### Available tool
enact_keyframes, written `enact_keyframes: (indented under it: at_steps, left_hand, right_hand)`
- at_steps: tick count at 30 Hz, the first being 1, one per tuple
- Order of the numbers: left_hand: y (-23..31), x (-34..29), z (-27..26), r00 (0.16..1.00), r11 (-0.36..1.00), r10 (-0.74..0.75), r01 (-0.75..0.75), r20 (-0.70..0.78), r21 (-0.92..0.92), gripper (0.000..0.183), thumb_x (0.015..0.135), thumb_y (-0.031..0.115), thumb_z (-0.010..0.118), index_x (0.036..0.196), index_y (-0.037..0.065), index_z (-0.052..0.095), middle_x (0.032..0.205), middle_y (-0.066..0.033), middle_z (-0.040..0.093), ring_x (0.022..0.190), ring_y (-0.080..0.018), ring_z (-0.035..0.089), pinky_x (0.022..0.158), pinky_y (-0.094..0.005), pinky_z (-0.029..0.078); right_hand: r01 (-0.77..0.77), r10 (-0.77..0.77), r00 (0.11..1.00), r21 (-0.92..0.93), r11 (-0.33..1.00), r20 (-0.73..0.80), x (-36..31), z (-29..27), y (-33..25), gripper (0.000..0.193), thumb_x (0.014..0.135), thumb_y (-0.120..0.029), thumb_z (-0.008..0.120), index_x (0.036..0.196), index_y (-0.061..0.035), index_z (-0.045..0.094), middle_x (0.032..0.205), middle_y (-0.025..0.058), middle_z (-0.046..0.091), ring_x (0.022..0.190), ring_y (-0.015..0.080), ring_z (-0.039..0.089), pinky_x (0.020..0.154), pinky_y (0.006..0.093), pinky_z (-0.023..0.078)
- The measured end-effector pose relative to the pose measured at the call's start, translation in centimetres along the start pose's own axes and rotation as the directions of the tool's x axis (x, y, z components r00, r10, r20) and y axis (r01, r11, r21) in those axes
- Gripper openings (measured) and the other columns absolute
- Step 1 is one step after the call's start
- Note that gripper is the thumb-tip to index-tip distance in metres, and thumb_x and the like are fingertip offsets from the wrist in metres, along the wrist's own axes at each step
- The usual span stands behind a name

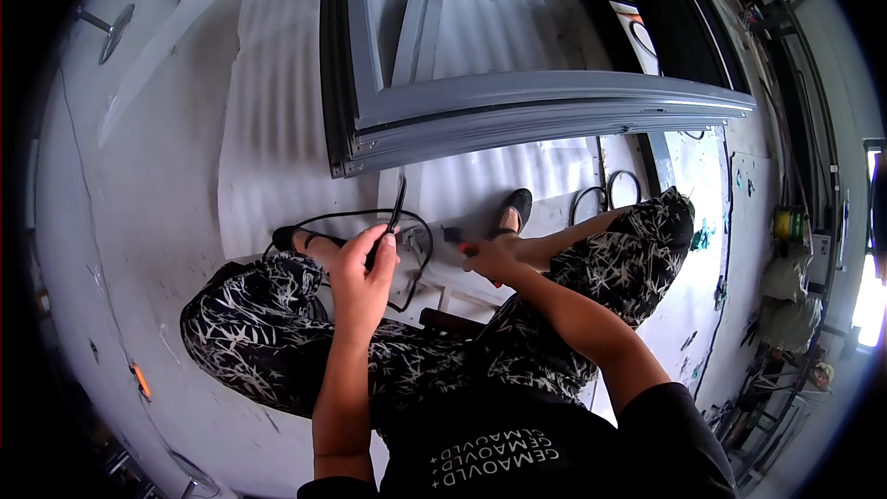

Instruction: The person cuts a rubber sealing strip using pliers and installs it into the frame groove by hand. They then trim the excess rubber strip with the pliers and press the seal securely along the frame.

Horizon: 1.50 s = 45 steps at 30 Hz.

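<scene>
My left hand point(365, 268) is closed round a black rubber-like strip point(400, 203), whose end points up past the fingers. The strip point(427, 254) loops round over the floor between my feet. My right hand point(497, 263) is closed on a red-handled hand tool point(469, 249) with a dark head pointing left toward the strip; it looks like pliers or cutters, but the fingers hide most of it. The tool and the held strip end are apart. Ahead of both hands stands a stack of grey metal frames point(554, 85), window-like, touched by neither hand.
White foam sheeting point(277, 111) lies under the frames and to the left. More black loops point(624, 189) lie near my right leg. An orange-handled tool point(140, 381) rests on the floor at left. Bundled material and racks point(790, 314) line the right side.
</scene>
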<state>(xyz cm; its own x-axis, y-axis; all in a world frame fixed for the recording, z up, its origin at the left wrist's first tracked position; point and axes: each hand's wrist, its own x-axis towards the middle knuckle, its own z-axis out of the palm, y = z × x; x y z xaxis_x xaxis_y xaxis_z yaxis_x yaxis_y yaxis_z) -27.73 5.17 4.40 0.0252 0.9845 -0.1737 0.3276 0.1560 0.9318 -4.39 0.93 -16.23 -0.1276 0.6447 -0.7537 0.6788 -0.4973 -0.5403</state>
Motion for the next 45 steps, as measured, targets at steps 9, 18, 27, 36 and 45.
enact_keyframes:
  at_steps: [9, 18, 27, 36, 45]
  left_hand:
    - [2.0, -0.6, -3.1, 0.966, 0.584, 0.14, 0.098, 0.219, -0.806, 0.022, 0.098, 0.016, 0.055, 0.114, 0.002, 0.061, 0.088, -0.0063, 0.061, 0.073, -0.0143, 0.052, 0.067, -0.0285, 0.042]
    - [6.6, 3.0, -6.9, 0.965, 0.652, -0.185, 0.264, 0.188, -0.711, 0.018, 0.096, 0.011, 0.056, 0.113, 0.005, 0.059, 0.098, -0.0063, 0.064, 0.09, -0.0171, 0.061, 0.075, -0.029, 0.049]
    - [-0.2, 9.9, -7.9, 0.938, 0.76, -0.339, 0.316, 0.068, -0.568, 0.009, 0.092, 0.01, 0.061, 0.099, 0.008, 0.059, 0.097, -0.0041, 0.065, 0.094, -0.0175, 0.063, 0.081, -0.0325, 0.049]
    - [-0.8, 9.0, -5.3, 0.898, 0.784, -0.383, 0.44, 0.217, -0.438, 0.01, 0.091, 0.013, 0.064, 0.099, 0.01, 0.06, 0.096, 0.0, 0.063, 0.091, -0.0133, 0.06, 0.081, -0.0312, 0.049]
    - [-2.6, 8.5, -2.7, 0.83, 0.634, -0.488, 0.551, 0.272, -0.542, 0.016, 0.091, 0.004, 0.056, 0.107, 0.004, 0.051, 0.103, -0.0102, 0.061, 0.09, -0.0252, 0.064, 0.081, -0.0383, 0.054]
  right_hand:
    - [0.056, -0.165, 0.876, -0.245, 0.968, -0.453, 2.7, 0.6, 0.3, 0.069, 0.072, -0.058, 0.068, 0.11, 0.0, 0.063, 0.104, 0.0223, 0.066, 0.1, 0.0334, 0.064, 0.086, 0.0401, 0.05]
    - [0.848, -0.763, 0.477, -0.001, 0.53, -0.437, -12.4, -3.3, -20.0, 0.049, 0.088, -0.031, 0.067, 0.124, 0.0003, 0.055, 0.121, 0.0196, 0.058, 0.11, 0.036, 0.056, 0.095, 0.0421, 0.046]
    - [0.38, -0.82, 0.188, -0.73, 0.568, -0.54, -3.3, -16.3, -24.4, 0.036, 0.082, -0.043, 0.067, 0.085, -0.0069, 0.064, 0.081, 0.0088, 0.062, 0.083, 0.0288, 0.058, 0.084, 0.041, 0.042]
    - [0.38, -0.818, 0.031, -0.75, 0.541, -0.574, -4.7, -14.7, -21.0, 0.037, 0.078, -0.042, 0.071, 0.065, -0.0096, 0.058, 0.064, 0.0041, 0.053, 0.065, 0.0244, 0.053, 0.068, 0.0365, 0.04]
    - [0.363, -0.823, 0.081, -0.752, 0.55, -0.562, -4.5, -16.1, -22.2, 0.038, 0.078, -0.026, 0.069, 0.048, -0.0108, 0.052, 0.049, 0.0061, 0.051, 0.051, 0.0296, 0.052, 0.052, 0.0405, 0.04]
